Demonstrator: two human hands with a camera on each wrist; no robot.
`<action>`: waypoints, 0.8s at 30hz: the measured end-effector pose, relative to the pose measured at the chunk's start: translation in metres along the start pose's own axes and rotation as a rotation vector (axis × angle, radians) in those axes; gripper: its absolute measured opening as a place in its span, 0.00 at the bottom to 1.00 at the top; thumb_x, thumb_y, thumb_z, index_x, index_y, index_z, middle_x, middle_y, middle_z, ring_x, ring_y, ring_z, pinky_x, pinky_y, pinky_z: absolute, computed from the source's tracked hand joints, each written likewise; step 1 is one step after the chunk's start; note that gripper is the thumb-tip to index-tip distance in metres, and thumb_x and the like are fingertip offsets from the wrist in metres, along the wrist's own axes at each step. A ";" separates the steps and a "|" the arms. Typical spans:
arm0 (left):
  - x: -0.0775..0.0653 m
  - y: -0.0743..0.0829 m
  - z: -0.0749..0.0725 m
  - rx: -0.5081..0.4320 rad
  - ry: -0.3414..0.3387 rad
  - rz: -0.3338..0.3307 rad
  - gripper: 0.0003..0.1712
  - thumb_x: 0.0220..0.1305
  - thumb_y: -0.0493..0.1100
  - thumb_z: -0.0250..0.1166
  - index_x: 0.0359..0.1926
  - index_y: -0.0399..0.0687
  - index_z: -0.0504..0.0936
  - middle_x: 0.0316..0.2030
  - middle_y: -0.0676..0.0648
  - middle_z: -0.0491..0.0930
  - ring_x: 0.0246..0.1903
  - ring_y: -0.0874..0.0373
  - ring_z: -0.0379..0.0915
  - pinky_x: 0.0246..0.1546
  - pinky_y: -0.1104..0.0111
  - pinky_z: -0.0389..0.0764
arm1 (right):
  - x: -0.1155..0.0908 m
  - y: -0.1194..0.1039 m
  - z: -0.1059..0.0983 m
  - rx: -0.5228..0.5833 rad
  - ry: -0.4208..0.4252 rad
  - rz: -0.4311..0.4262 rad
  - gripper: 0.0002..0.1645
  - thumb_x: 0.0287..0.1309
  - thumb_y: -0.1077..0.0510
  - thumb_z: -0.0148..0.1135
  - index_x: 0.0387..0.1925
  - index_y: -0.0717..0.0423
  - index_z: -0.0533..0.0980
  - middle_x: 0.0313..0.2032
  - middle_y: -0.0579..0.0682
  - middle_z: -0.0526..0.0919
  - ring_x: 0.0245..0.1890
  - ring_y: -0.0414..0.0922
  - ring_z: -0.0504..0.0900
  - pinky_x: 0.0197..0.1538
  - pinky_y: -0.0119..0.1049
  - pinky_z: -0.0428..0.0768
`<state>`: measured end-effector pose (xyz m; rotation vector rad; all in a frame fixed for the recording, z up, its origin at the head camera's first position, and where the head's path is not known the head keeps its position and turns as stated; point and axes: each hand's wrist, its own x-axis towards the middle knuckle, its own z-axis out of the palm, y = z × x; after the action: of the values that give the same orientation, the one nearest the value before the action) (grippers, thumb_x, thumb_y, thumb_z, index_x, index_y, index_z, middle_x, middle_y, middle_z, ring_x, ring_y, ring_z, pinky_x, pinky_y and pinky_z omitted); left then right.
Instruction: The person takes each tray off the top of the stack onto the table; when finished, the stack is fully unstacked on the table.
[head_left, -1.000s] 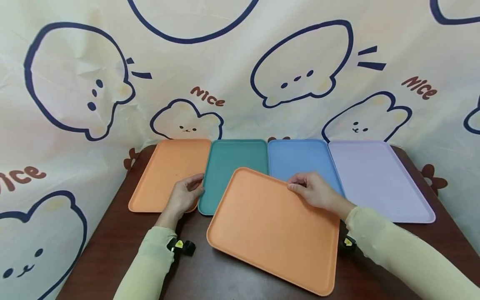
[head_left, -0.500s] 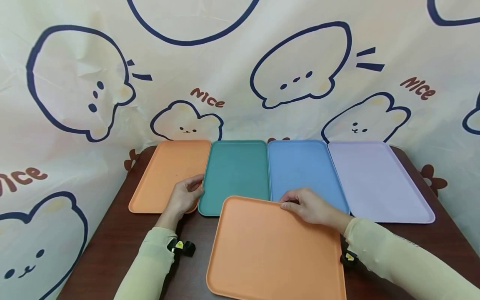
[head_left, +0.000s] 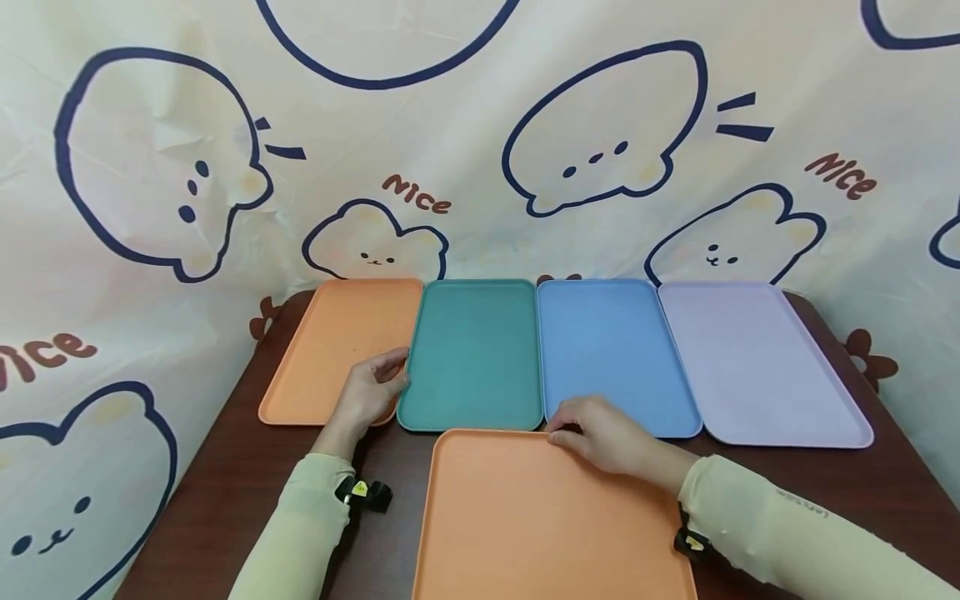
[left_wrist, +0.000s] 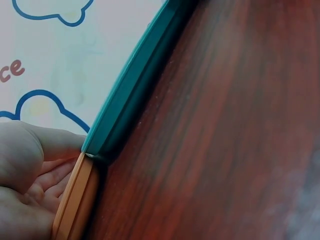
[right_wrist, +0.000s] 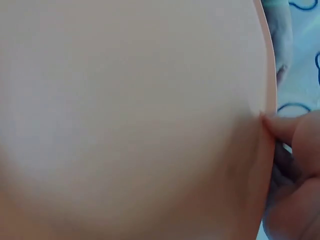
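My right hand point(head_left: 603, 437) pinches the far rim of an orange tray point(head_left: 547, 521) near its middle, thumb on top. This tray lies nearest me in the head view, its near end cut off by the frame. In the right wrist view the orange tray point(right_wrist: 135, 100) fills most of the picture, with the thumb on its rim. My left hand point(head_left: 366, 387) rests relaxed at the seam between a second orange tray point(head_left: 341, 342) and a green tray point(head_left: 472, 354). In the left wrist view, the thumb of the left hand point(left_wrist: 30, 165) reaches the corner of the green tray point(left_wrist: 130, 85).
Right of the green tray lie a blue tray point(head_left: 611, 350) and a lavender tray point(head_left: 761, 358), all side by side in a row. Under them is a dark brown wooden table point(head_left: 202, 500). A cloth point(head_left: 480, 142) printed with cartoon outlines hangs behind.
The right hand has brought the front orange tray toward me and turned it straighter, uncovering the near parts of the green and blue trays. The left hand has stayed in place.
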<state>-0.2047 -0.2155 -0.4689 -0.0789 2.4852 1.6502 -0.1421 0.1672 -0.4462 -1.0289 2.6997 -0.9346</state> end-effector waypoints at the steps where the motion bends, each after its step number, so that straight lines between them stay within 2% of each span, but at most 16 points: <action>1: 0.000 0.000 0.000 -0.001 0.000 -0.001 0.30 0.79 0.34 0.62 0.78 0.43 0.73 0.78 0.37 0.70 0.80 0.40 0.63 0.79 0.48 0.69 | 0.000 -0.002 0.002 -0.032 0.011 -0.006 0.06 0.71 0.61 0.70 0.40 0.50 0.91 0.37 0.41 0.90 0.41 0.40 0.87 0.46 0.36 0.86; 6: 0.000 0.000 0.001 -0.002 0.000 -0.008 0.30 0.79 0.34 0.62 0.78 0.44 0.73 0.78 0.37 0.70 0.80 0.40 0.63 0.79 0.48 0.70 | -0.001 -0.006 0.009 -0.179 0.079 -0.042 0.05 0.68 0.62 0.73 0.37 0.50 0.91 0.34 0.41 0.86 0.38 0.40 0.84 0.44 0.38 0.85; 11: 0.002 -0.001 0.002 -0.009 0.000 -0.002 0.30 0.79 0.33 0.62 0.78 0.44 0.73 0.78 0.37 0.70 0.80 0.40 0.63 0.78 0.48 0.70 | 0.001 -0.007 0.015 -0.244 0.113 -0.036 0.03 0.66 0.61 0.75 0.36 0.49 0.89 0.36 0.42 0.86 0.40 0.42 0.84 0.45 0.40 0.85; 18: 0.001 -0.001 0.002 -0.014 0.003 0.003 0.30 0.79 0.33 0.62 0.78 0.43 0.73 0.78 0.37 0.70 0.80 0.40 0.63 0.78 0.48 0.70 | 0.003 -0.007 0.020 -0.245 0.139 0.021 0.06 0.62 0.60 0.79 0.33 0.50 0.86 0.35 0.42 0.83 0.38 0.40 0.81 0.41 0.35 0.83; 24: 0.000 -0.001 0.001 -0.007 0.007 0.003 0.30 0.79 0.33 0.62 0.78 0.43 0.73 0.78 0.37 0.70 0.80 0.40 0.63 0.79 0.48 0.70 | 0.005 -0.004 0.018 -0.123 0.137 0.185 0.11 0.60 0.58 0.81 0.33 0.53 0.82 0.31 0.42 0.83 0.33 0.36 0.77 0.37 0.31 0.80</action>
<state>-0.2043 -0.2152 -0.4702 -0.0828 2.4861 1.6630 -0.1385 0.1524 -0.4576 -0.7414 2.9366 -0.8440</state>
